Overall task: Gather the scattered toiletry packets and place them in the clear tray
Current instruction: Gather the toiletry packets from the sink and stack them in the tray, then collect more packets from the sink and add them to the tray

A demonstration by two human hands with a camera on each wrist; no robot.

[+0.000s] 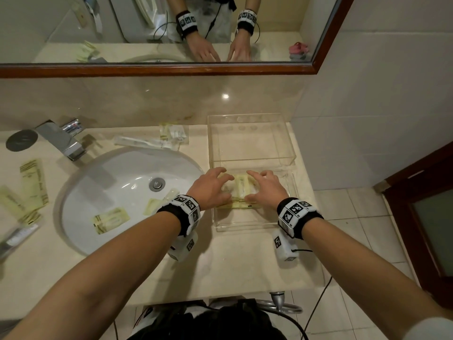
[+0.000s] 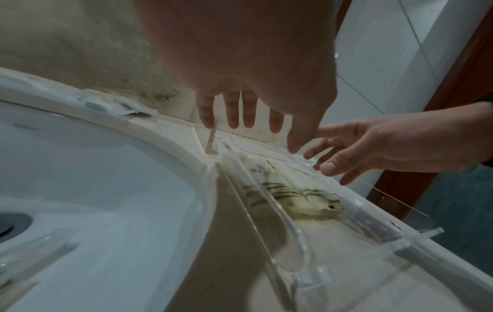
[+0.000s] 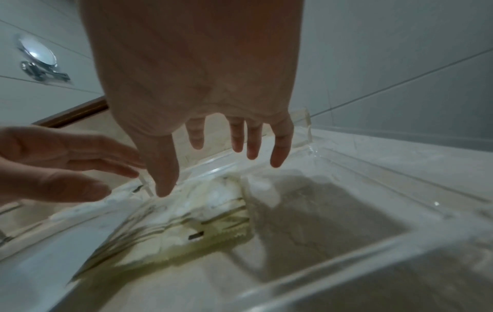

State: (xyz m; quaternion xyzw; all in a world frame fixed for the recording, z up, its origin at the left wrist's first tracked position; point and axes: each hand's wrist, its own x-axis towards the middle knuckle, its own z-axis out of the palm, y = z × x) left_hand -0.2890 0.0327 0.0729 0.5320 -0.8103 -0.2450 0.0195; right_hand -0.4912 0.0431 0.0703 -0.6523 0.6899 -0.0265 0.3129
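Toiletry packets (image 1: 241,192) are seen stacked in the clear tray (image 1: 245,225), directly beneath both hands, long axes running away from the person. The left hand (image 1: 210,187) and right hand (image 1: 266,188) are spread just above the stack, fingers relaxed, nothing gripped. Further packets are left in the sink (image 1: 73,192) and on the surface (image 1: 232,266) to its left (image 1: 33,182); the left hand is judged nearer to these.

White sink (image 1: 81,217), chrome faucet (image 1: 61,141), mirror (image 1: 318,67)
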